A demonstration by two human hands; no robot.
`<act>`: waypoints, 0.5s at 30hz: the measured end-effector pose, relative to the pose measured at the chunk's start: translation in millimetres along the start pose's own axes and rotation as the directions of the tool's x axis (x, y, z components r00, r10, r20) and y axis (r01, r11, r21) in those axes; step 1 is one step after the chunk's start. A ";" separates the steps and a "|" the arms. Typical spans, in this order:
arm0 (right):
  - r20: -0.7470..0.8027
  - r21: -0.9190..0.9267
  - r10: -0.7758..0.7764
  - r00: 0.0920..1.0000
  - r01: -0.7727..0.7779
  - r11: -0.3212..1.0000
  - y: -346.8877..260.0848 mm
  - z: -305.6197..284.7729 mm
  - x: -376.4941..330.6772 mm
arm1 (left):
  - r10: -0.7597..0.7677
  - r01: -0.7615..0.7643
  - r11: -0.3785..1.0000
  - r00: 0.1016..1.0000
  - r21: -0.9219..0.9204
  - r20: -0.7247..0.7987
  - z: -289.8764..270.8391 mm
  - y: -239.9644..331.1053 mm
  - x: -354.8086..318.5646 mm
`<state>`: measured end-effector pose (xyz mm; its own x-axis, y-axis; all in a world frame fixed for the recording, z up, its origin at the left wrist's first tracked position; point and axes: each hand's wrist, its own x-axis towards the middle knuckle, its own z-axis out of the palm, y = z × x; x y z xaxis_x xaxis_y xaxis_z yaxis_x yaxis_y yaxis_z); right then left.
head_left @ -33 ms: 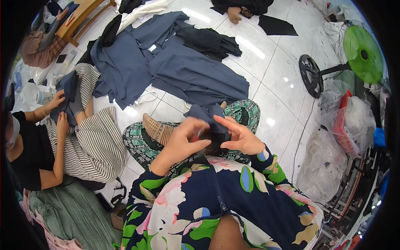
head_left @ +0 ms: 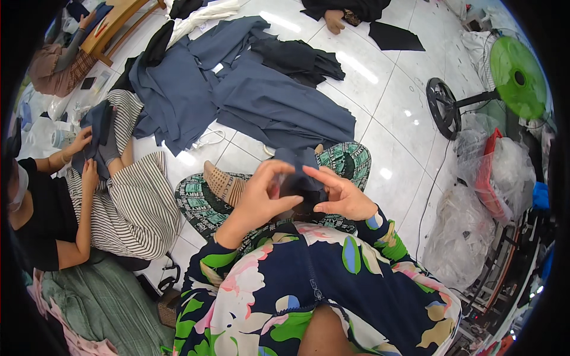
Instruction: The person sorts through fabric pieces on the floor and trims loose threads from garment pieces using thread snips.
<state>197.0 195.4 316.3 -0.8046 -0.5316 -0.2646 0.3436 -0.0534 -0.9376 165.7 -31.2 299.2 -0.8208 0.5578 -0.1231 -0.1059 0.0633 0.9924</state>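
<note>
Above my crossed legs, a dark grey-blue piece of cloth (head_left: 297, 158) is held up between my two hands. My left hand (head_left: 261, 194) has its fingers bent against the cloth's left side, thumb stretched toward the middle. From the right, my right hand (head_left: 344, 199) pinches the same piece, index finger along its upper edge and thumb below. A darker part of the cloth hangs between the thumbs. Whether a needle or thread is in my fingers is too small to tell.
Large grey-blue fabric (head_left: 279, 107) lies ahead on the tiled floor, with black cloth (head_left: 297, 59) beside it. A person in striped trousers (head_left: 139, 196) sits at left holding similar cloth. At right stand a green fan (head_left: 518, 77) and plastic bags (head_left: 460, 237).
My left hand has turned and its fingertips have come up against the cloth. The cloth's upper part has shifted slightly; my right hand is almost still.
</note>
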 end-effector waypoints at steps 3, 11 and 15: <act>0.026 0.016 0.016 1.000 -0.016 1.000 4.0 3.5 1.4 | -0.055 0.018 0.973 0.986 -0.230 -0.155 17.0 2.1 13.1; -0.245 0.229 0.022 0.969 0.036 0.973 10.8 10.1 2.0 | -0.135 0.130 0.990 0.985 -0.051 -0.104 18.9 -6.1 19.9; -0.228 0.241 0.068 0.971 -0.012 0.970 10.0 6.8 11.5 | -0.090 0.096 0.994 0.987 0.042 -0.133 21.9 0.3 17.7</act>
<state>194.4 183.0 305.4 -0.8684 -0.3277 -0.3722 0.4596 -0.2497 -0.8523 163.5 -3.2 297.4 -0.8755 0.4344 -0.2118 -0.1606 0.1518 0.9753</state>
